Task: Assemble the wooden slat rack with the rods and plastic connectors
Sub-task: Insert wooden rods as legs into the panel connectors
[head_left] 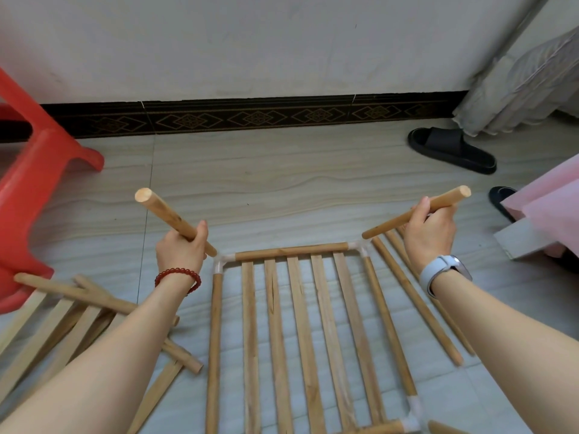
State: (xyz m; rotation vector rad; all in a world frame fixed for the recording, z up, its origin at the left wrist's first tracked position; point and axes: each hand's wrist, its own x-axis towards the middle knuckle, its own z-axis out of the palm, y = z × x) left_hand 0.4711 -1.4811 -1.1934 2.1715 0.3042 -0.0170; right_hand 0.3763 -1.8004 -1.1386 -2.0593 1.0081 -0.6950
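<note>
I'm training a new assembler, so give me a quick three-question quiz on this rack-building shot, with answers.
1. True or false: each hand grips a wooden rod.
2. Which item lies on the floor near the curtain? A) a hammer B) a black slipper C) a bucket
3. How many flat slats lie inside the frame?

Key
1. True: the left hand grips the left rod and the right hand grips the right rod, each rod's lower end at a far corner plastic connector.
2. B, the black slipper.
3. Five slats, between the side rods of the frame.
</note>
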